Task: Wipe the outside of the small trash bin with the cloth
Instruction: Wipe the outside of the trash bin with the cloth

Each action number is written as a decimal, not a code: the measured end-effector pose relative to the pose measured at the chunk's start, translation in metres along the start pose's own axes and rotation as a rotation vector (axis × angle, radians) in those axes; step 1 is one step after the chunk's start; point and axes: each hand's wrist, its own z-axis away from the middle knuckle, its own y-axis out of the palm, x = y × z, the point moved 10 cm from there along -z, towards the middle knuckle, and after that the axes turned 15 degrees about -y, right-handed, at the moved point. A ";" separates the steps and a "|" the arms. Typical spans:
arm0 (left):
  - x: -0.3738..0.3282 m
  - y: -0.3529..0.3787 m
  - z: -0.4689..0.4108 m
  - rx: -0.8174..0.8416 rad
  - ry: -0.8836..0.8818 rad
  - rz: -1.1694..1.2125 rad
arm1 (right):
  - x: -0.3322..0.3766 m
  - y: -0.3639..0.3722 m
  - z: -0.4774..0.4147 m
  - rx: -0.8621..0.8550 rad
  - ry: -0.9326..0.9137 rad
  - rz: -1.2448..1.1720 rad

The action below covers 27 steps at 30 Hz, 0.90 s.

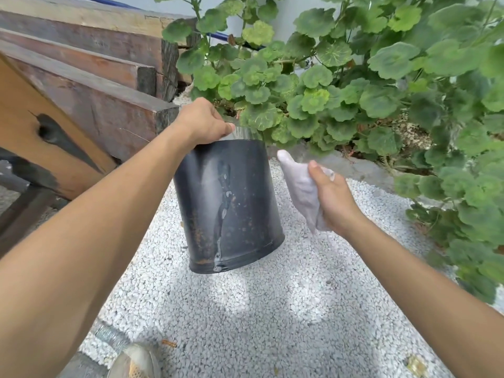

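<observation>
A small black trash bin (229,205) hangs in the air above white gravel, tilted, with rust spots and pale streaks down its side. My left hand (203,122) grips its far upper rim. My right hand (331,197) is just right of the bin, closed around a bunched white cloth (301,186). A narrow gap separates the cloth from the bin's side.
White gravel (272,309) covers the ground below. Stacked wooden beams (90,77) lie to the left. A leafy green plant (368,85) spreads behind and to the right, over a grey stone border (354,162). My shoe (135,361) shows at the bottom.
</observation>
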 end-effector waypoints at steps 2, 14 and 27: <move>-0.002 0.000 0.002 0.010 -0.017 0.013 | 0.017 0.025 -0.016 -0.016 -0.078 0.009; 0.005 0.005 0.001 0.209 -0.142 -0.003 | 0.055 0.133 -0.002 0.284 -0.512 0.329; -0.004 0.000 0.005 0.144 -0.091 0.024 | 0.010 0.153 0.083 0.603 -0.526 0.398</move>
